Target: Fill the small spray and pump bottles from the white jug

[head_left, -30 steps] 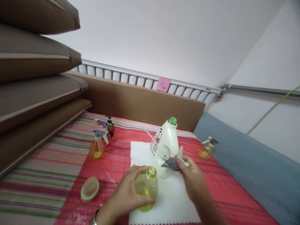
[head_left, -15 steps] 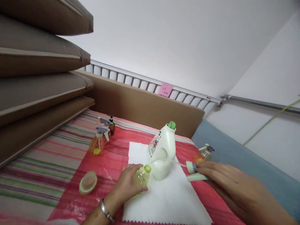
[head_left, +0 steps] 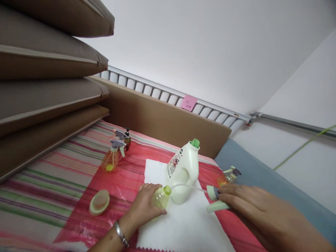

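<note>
— Yellow-green plastic, see-through: that is the small bottle (head_left: 160, 198) my left hand (head_left: 145, 207) is wrapped around, standing upright on the white cloth (head_left: 183, 227), its open neck up and its long axis near vertical.

— And your right hand?

— My right hand (head_left: 252, 206) is pinched shut on the spray head (head_left: 214, 197), pale green with a grey part. It sits off to the right of the bottle, at about the height of the neck, above the red sheet (head_left: 126, 178) at the cloth's edge.

— Which way does the head lie?

— Its dip tube (head_left: 187, 186) runs out leftward, almost level, arching slightly in front of the white jug (head_left: 183, 171). The tube's free end is just beside the bottle's open mouth; I cannot tell whether it touches the rim. So the long axis of the sprayer is crosswise to the bottle's, and the bottle lies to the left and a little toward me from the right hand.

— What else is around?

— A green-capped jug stands tilted just behind the bottle, on the cloth. Two amber spray bottles (head_left: 112, 157) stand well apart at the far left, another one (head_left: 228, 176) just behind my right fingers, and a round green lid (head_left: 99, 202) lies near my left wrist.
</note>
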A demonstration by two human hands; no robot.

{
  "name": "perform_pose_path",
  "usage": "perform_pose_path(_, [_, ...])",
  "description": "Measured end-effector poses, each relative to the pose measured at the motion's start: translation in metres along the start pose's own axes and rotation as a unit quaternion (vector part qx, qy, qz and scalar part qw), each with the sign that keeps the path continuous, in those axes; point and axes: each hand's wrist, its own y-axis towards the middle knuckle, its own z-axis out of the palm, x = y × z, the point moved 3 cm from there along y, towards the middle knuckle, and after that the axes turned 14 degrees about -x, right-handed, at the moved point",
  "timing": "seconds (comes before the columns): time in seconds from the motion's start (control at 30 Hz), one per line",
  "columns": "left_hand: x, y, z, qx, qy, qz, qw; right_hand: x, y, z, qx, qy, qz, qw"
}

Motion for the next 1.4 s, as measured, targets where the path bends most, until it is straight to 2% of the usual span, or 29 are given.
perform_pose_path(0.1, [-0.005, -0.002, 0.001, 0.002, -0.008, 0.004, 1.000, 0.006, 0.001, 0.020, 0.067, 0.025, 0.033, 0.997])
perform_pose_path(0.2, [-0.009, -0.005, 0.003, 0.008, -0.008, 0.009, 1.000, 0.015, 0.007, 0.049, 0.169, 0.042, 0.066, 0.983])
perform_pose_path(0.33, [-0.012, -0.008, 0.007, 0.016, -0.006, 0.020, 1.000, 0.024, 0.029, 0.088, 0.288, 0.078, 0.145, 0.943])
perform_pose_path(0.47, [-0.013, -0.008, 0.007, 0.020, -0.001, 0.021, 1.000, 0.019, 0.048, 0.114, 0.351, 0.089, 0.250, 0.898])
perform_pose_path(0.83, [-0.010, -0.008, 0.011, 0.019, 0.002, 0.017, 1.000, 0.011, 0.054, 0.141, 0.361, 0.108, 0.305, 0.874])
perform_pose_path(1.17, [-0.011, -0.012, 0.016, 0.051, -0.002, 0.017, 0.999, 0.007, 0.031, 0.171, 0.346, 0.148, 0.395, 0.838])
perform_pose_path(1.4, [-0.014, -0.013, 0.012, 0.056, -0.017, 0.017, 0.998, 0.010, 0.026, 0.175, 0.268, 0.137, 0.418, 0.857])
